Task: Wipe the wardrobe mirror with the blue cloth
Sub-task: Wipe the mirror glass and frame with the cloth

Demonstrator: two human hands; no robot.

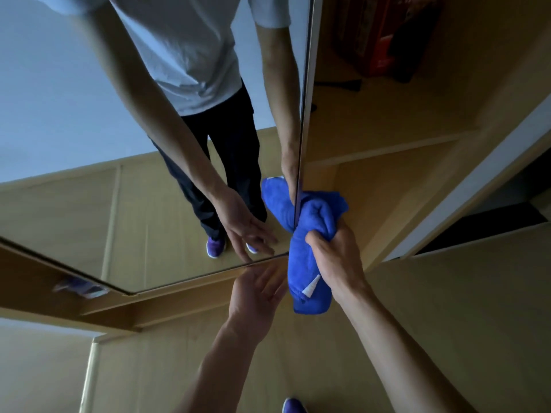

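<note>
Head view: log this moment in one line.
right hand: grips blue cloth | cloth: bunched, at mirror right edge | left hand: open, by mirror's lower edge

Looks to me like the mirror point(89, 144) left of the bunched blue cloth point(310, 234) is wide open; left hand point(259, 290) sits by its bottom edge, wardrobe shelf point(387, 150) crowds the right side.
</note>
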